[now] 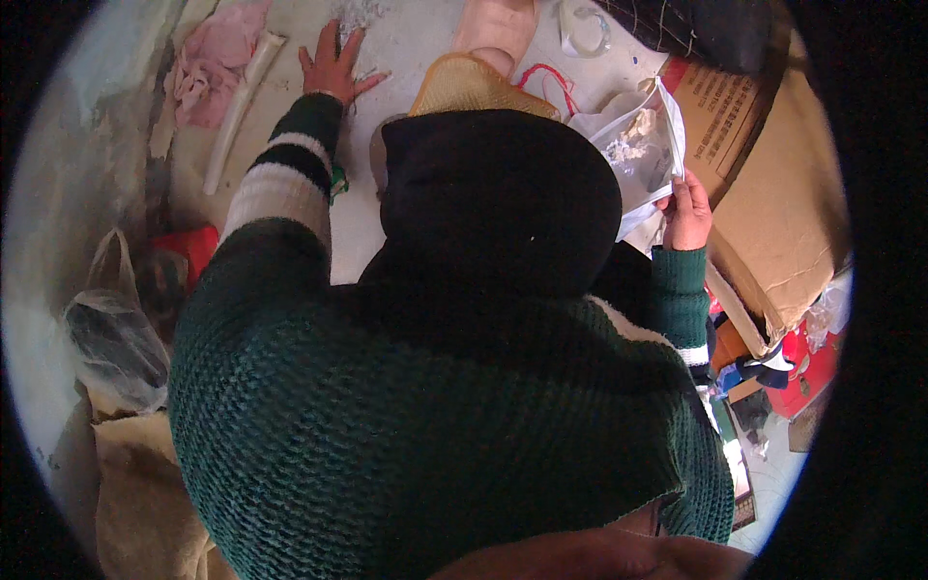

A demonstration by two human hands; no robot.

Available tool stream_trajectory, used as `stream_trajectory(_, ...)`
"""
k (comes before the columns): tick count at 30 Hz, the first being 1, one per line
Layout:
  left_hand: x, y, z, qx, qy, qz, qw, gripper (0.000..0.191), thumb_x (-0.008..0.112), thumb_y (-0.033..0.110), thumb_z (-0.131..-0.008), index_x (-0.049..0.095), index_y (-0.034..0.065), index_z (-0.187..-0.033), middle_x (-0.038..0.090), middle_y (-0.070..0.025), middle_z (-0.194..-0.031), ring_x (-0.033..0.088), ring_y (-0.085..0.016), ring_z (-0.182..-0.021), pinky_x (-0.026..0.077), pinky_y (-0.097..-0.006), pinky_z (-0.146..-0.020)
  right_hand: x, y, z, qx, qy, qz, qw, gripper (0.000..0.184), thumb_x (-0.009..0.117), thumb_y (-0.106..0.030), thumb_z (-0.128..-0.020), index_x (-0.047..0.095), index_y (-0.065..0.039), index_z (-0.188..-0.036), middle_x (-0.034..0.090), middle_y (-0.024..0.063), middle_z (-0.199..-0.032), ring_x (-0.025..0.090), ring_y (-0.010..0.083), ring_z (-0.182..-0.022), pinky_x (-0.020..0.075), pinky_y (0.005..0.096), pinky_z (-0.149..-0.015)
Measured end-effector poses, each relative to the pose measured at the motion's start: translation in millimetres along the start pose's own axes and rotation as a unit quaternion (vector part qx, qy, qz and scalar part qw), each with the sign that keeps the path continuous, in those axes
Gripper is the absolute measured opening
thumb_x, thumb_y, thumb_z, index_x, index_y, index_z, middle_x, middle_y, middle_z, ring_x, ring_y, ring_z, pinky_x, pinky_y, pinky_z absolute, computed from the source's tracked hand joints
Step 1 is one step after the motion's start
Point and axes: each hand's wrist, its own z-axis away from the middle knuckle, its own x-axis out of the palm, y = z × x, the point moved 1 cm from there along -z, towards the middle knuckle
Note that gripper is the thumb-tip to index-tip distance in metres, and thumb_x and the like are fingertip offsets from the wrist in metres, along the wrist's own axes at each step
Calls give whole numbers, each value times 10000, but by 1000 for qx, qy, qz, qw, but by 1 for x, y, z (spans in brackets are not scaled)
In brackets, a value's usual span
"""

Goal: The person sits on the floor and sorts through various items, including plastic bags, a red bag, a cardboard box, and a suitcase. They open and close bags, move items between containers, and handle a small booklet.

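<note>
My left hand [337, 65] is spread palm down on the pale floor [351, 239], fingers apart, beside a scatter of whitish debris [362, 11]. Nothing is in it. At the right, my right hand [687, 214] pinches the rim of a white plastic bag [670, 123]. The bag's mouth gapes, and crumpled pale scraps [634, 141] show inside. Between my arms bulges black cloth [500, 203], hiding the floor below. A yellow textured pad with an orange edge [457, 83] sticks out beyond it. Red cord [547, 70] lies between the pad and the bag.
Cardboard boxes [779, 196] stand right of the bag, with mixed clutter [805, 370] below. On the left are a pink cloth [210, 72], a pale tube [243, 116] and a clear plastic bag [119, 348] holding something dark. A clear roll [586, 32], probably tape, lies at the top.
</note>
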Motion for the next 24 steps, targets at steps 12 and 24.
stream_trajectory(12,-5,-2,-51,84,0,74,994,1005,675,659,-556,298,191,-1361,175,-166,-1432,193,-311,-1325,139,-634,-991,-5,0,3,1,4,1,1000,255,541,-124,-875,568,-20,-1106,569,-1,-681,508,70,-535,415,193,-517)
stream_trajectory(24,4,27,-24,9,24,36,999,1020,713,630,-536,308,172,-1352,184,-229,-1407,212,-367,-1302,139,-646,-983,-8,-2,0,17,-4,29,999,248,526,-106,-882,560,-7,-1106,578,3,-732,504,73,-552,453,208,-544)
